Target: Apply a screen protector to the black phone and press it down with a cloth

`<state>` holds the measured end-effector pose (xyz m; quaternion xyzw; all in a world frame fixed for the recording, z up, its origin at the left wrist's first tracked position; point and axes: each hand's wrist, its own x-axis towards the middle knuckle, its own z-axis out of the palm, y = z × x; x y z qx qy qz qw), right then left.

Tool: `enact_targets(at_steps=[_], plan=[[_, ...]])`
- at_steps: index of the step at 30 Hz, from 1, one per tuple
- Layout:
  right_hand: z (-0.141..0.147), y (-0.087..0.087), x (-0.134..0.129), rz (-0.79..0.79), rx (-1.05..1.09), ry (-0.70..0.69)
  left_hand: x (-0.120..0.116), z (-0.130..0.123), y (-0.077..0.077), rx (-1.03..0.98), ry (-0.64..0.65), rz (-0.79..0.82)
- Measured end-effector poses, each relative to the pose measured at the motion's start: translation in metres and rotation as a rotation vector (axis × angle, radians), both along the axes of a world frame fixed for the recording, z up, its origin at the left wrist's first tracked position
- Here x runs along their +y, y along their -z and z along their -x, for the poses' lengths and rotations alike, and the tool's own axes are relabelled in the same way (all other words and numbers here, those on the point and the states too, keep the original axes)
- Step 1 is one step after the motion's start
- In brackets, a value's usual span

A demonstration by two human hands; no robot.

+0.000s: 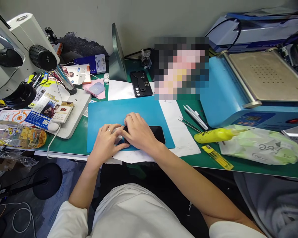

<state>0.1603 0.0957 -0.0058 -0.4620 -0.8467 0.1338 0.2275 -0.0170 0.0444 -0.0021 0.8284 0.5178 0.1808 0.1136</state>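
Note:
A dark phone (159,134) lies flat, screen up, on the blue mat (106,112). My right hand (137,130) rests over its left part, fingers bent together at the phone's left end. Beside that end is my left hand (108,140), with a ring on one finger; its fingertips meet those of my right hand. Between them shows a bit of whitish, thin material (118,137), pinched by my left hand. The phone's left end is mostly hidden under my fingers.
A microscope (42,56) stands on the left beside a plastic bottle (17,135). Behind the mat are a black phone case (141,83) and a grey-green stand (118,54). Tweezers (190,125), a yellow bottle (213,135) and a blue machine (221,92) sit at the right.

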Motion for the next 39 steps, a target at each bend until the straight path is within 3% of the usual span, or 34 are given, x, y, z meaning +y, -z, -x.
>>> enact_targets(at_steps=[26, 34, 39], plan=[[0.002, -0.008, 0.001, -0.026, -0.028, -0.016, 0.003, 0.001, -0.006, -0.019, -0.027, 0.008], [0.002, -0.009, 0.001, -0.021, 0.016, -0.009, 0.010, -0.001, -0.023, 0.070, 0.017, 0.134], [0.001, -0.010, 0.000, -0.021, 0.033, -0.018, 0.014, 0.001, -0.023, 0.034, 0.054, 0.124]])
